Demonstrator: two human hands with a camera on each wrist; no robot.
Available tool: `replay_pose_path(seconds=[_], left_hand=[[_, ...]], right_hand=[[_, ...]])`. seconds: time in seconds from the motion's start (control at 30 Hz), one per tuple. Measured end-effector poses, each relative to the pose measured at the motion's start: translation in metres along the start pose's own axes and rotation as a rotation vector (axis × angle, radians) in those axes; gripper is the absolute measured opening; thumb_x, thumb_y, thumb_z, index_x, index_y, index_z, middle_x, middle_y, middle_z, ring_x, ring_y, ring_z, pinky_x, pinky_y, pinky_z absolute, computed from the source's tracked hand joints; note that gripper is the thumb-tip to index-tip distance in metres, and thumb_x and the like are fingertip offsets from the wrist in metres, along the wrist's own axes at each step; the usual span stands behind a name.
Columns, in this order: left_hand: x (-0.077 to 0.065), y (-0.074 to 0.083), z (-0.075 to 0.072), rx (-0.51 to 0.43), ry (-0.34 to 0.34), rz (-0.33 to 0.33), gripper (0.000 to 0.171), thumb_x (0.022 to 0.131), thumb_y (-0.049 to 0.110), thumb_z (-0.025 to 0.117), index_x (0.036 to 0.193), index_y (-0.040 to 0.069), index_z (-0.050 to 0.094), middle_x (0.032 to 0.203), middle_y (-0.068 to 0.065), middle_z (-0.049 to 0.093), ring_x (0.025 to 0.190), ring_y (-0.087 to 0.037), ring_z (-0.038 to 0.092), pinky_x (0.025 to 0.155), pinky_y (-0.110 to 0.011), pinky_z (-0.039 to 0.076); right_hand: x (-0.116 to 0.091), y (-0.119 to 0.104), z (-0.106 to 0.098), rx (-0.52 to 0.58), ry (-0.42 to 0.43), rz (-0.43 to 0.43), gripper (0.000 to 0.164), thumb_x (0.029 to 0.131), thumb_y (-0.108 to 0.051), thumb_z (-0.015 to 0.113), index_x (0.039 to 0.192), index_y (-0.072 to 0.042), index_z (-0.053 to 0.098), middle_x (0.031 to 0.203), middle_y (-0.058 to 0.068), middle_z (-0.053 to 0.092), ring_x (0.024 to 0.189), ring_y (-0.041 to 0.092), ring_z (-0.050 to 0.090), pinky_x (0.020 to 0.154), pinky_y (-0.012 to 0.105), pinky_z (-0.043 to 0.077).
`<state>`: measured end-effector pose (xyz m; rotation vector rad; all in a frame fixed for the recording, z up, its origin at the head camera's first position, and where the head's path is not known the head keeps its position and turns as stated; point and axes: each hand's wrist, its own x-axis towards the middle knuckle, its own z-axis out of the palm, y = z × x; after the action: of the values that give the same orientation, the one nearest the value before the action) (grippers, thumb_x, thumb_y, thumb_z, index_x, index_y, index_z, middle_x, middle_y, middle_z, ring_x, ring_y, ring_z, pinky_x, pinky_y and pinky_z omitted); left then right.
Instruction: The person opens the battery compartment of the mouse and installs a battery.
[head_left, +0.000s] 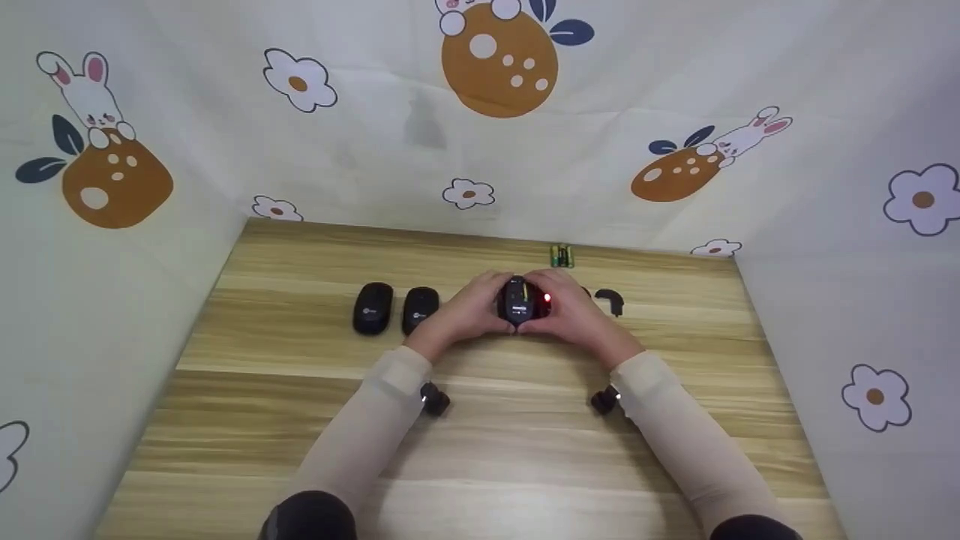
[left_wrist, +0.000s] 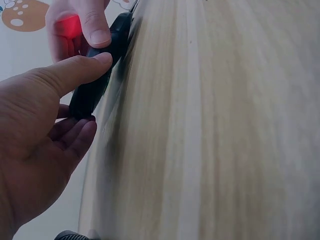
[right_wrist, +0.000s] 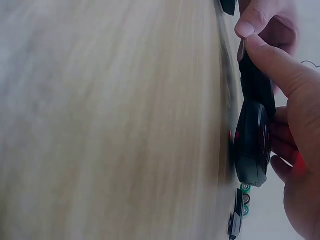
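A black computer mouse (head_left: 518,304) with a yellow-green battery showing in its open compartment is held between both hands. My left hand (head_left: 472,306) grips its left side, the thumb (left_wrist: 82,70) across the near edge and the fingers curled at its end. From the other side my right hand (head_left: 574,309) pinches the mouse (right_wrist: 255,82), its thumb tip close to the left thumb. Beyond the held mouse, partly hidden by the right hand, is another black mouse-shaped body (right_wrist: 250,150). A red light glows on the right hand's fingers there.
Two black mice (head_left: 373,308) (head_left: 421,309) lie left of the hands on the wooden table (head_left: 495,457). Several batteries (head_left: 562,256) stand together near the back edge. A curved black cover (head_left: 612,301) lies right of the hands. Patterned cloth (head_left: 375,135) encloses the table's back and sides.
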<state>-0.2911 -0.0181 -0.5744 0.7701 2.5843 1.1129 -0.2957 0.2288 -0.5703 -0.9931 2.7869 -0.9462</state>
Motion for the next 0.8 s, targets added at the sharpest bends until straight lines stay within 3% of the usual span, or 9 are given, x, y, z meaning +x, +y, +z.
replay_pose_path(seconds=[0.8], left_hand=[[0.003,0.0014,0.0022,0.017,0.0,-0.018,0.1,0.083,0.012,0.097,0.165,-0.003,0.042,0.158,-0.024,0.053,0.148,-0.038,0.05,0.129,-0.047,0.037]], right_hand=[[0.0038,0.0008,0.0042,-0.059,-0.004,0.004,0.089,0.078,-0.043,0.102,0.148,-0.004,0.064,0.145,0.014,0.065,0.14,0.035,0.054,0.123,0.054,0.04]])
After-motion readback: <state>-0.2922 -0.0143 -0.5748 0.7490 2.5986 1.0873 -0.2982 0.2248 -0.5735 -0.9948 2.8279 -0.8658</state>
